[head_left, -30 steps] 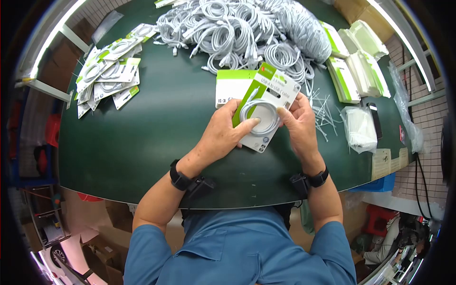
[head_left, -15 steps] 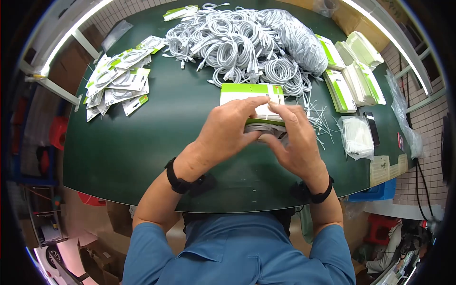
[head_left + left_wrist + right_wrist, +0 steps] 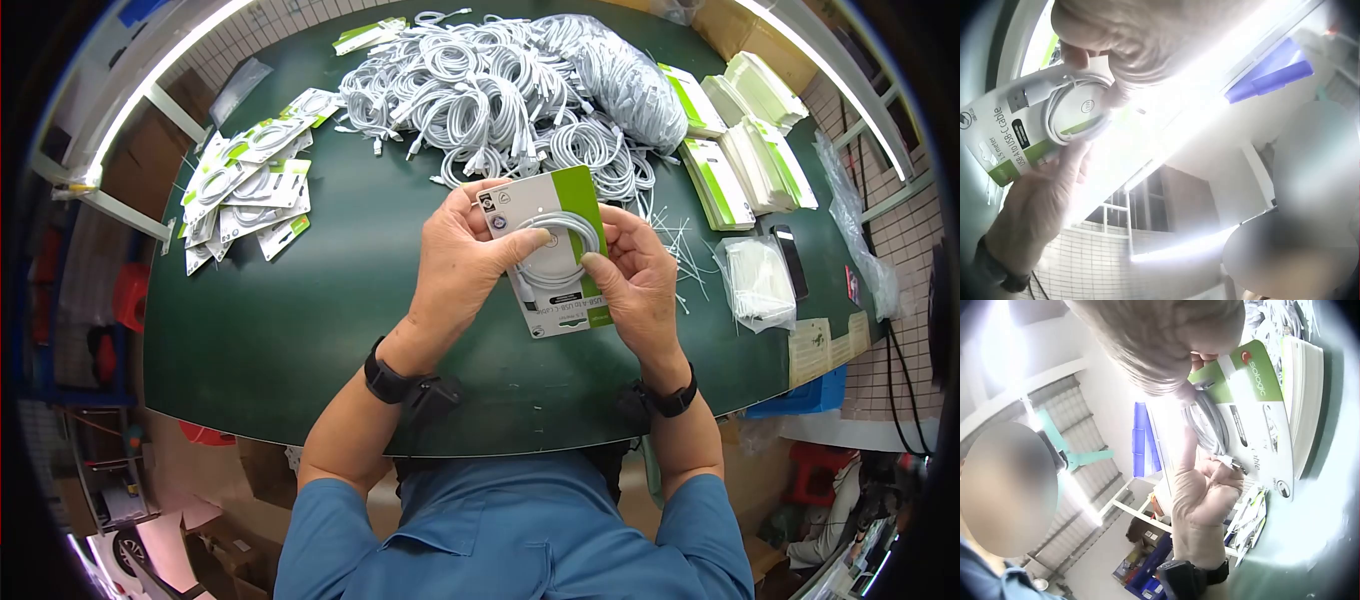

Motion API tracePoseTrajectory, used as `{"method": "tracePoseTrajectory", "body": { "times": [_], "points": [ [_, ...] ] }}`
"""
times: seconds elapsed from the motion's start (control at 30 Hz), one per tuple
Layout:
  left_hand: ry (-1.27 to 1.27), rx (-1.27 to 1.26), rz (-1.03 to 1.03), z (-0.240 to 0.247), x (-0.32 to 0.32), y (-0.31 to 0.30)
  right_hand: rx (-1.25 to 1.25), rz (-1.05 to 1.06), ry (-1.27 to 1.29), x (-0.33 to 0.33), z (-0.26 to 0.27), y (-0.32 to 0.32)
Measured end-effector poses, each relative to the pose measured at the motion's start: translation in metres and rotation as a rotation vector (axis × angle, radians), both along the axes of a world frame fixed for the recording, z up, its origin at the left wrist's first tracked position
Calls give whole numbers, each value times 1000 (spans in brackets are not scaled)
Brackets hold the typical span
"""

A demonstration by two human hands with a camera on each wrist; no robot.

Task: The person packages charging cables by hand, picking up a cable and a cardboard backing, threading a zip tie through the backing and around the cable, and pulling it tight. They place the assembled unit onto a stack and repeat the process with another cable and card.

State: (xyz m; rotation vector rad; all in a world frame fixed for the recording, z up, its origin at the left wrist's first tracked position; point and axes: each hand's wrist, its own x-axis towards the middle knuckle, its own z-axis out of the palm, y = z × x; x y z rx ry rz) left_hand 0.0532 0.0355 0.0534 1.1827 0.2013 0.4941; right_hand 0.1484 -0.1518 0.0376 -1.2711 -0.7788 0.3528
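A white and green card (image 3: 574,190) printed "USB-A to USB-C cable" is held up between both hands over the table, its hang-hole end toward the body. A white coiled USB cable (image 3: 592,232) lies on its face, with the metal USB plug (image 3: 1018,100) showing in the left wrist view. The left hand (image 3: 458,252) grips the card's left side, thumb pressing on the coil and fingers behind. On the right edge, the right hand (image 3: 640,285) pinches it, thumb tip at the coil. Behind the card, a stack of cards (image 3: 1305,403) shows in the right wrist view.
A large heap of coiled white cables (image 3: 470,95) fills the table's back. Carded cables (image 3: 245,200) are piled at left. Card stacks (image 3: 718,185), a clear bag of white pieces (image 3: 757,283), a phone (image 3: 789,260) and loose white ties (image 3: 685,245) lie right.
The card was held with its hang-hole end away from the body, then tipped nearly edge-on in both hands. Now its face shows again, turned end for end, in front of the card stack.
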Motion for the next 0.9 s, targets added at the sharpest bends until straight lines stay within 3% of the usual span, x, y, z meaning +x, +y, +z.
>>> {"method": "tracePoseTrajectory", "body": {
  "times": [0.1,0.2,0.43,0.47,0.6,0.7,0.9],
  "points": [
    [139,157,-88,-14,-3,6,2,16,2,1,-7,1],
    [141,13,-231,-18,-5,8,-10,10,19,4,-11,0],
    [104,-87,-221,-15,-6,3,-42,28,18,12,-13,-5],
    [91,-78,-198,-14,-7,4,-25,-42,-6,17,-10,-10],
    [8,62,-124,-13,-12,17,-526,-366,-276,49,7,-35],
    [-67,84,-60,-9,-14,20,-804,-377,-542,72,-14,-54],
    [-105,18,-29,-5,-15,22,-1011,-252,-605,89,-45,-48]
  ]
}}
